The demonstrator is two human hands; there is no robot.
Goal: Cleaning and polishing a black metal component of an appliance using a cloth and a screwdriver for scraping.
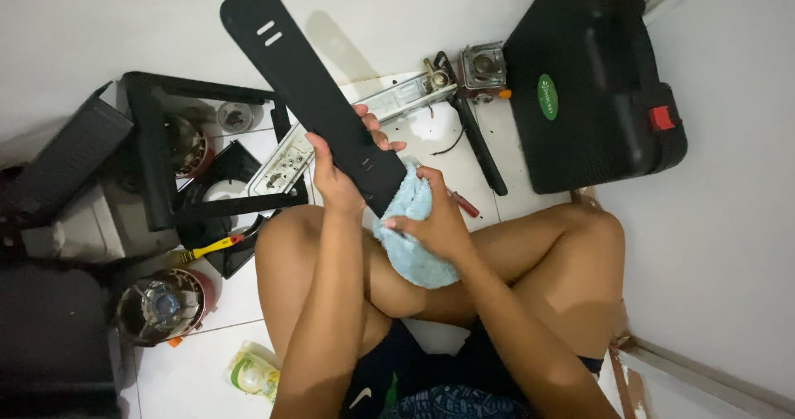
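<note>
The left hand (335,179) is clamped round the lower end of a long flat black plastic panel (310,96), held up slanting over the knees. The right hand (435,224) presses a light blue fluffy cloth (410,249) against its bottom edge. A hard rub could lever the panel loose onto the dismantled metal burner parts (410,96) on the white tiled floor (190,369).

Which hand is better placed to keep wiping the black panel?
Right. The right hand already presses the light blue cloth against the black panel at its lower end; the left hand grips the panel, steadying it.
</note>
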